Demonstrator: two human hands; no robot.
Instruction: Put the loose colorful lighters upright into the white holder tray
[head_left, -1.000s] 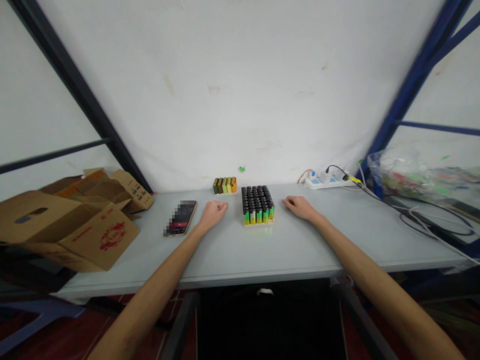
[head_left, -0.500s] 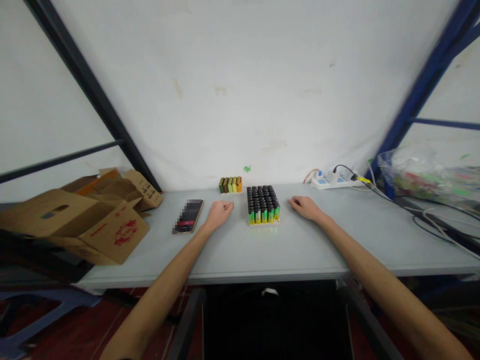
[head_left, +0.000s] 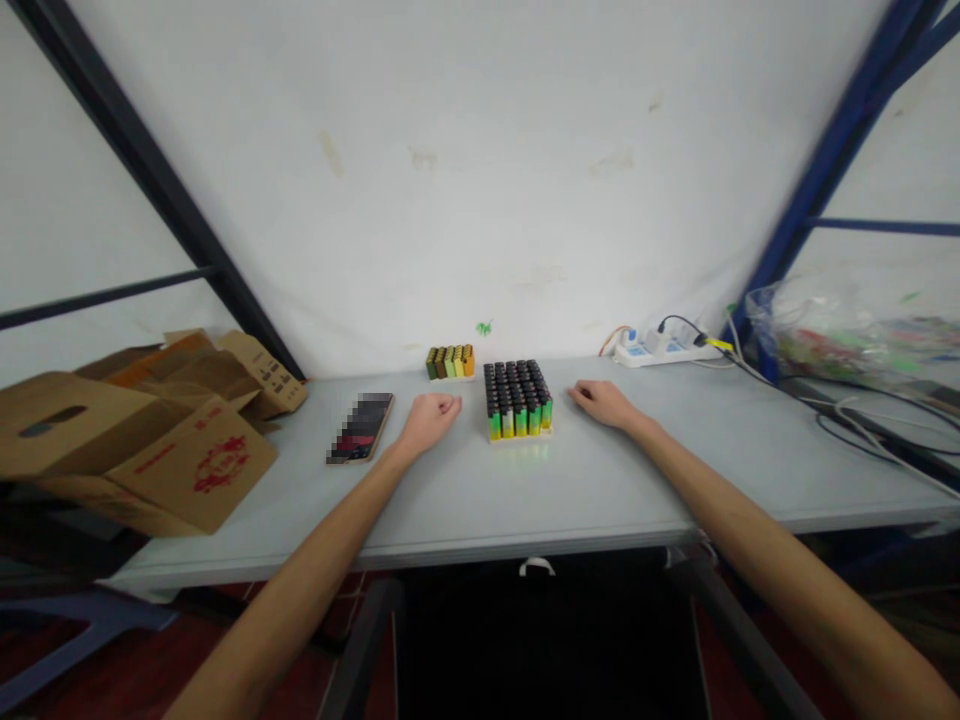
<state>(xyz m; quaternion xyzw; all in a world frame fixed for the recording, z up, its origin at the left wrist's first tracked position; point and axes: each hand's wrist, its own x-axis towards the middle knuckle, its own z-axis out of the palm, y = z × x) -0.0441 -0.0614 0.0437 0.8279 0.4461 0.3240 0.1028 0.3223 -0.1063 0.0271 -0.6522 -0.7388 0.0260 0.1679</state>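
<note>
A block of upright lighters [head_left: 519, 402] with black tops and green-yellow bodies stands in a shallow pale tray on the grey table [head_left: 480, 500]. To its left, my left hand [head_left: 430, 420] rests on the tabletop, fingers curled closed, with nothing visible in it. My right hand [head_left: 602, 402] lies to the right of the block, also with curled fingers and nothing visible in them. Neither hand touches the lighters. Farther back, near the wall, is a smaller group of yellow, green and orange lighters [head_left: 451, 363].
A phone [head_left: 361, 428] lies left of my left hand. Open cardboard boxes [head_left: 187, 440] fill the table's left end. At the back right are a white power strip [head_left: 667, 350] with plugs and cables, and a clear plastic bag [head_left: 825, 325].
The camera view has shifted slightly, so the table objects appear a little farther left. Both hands keep their places beside the lighters.
</note>
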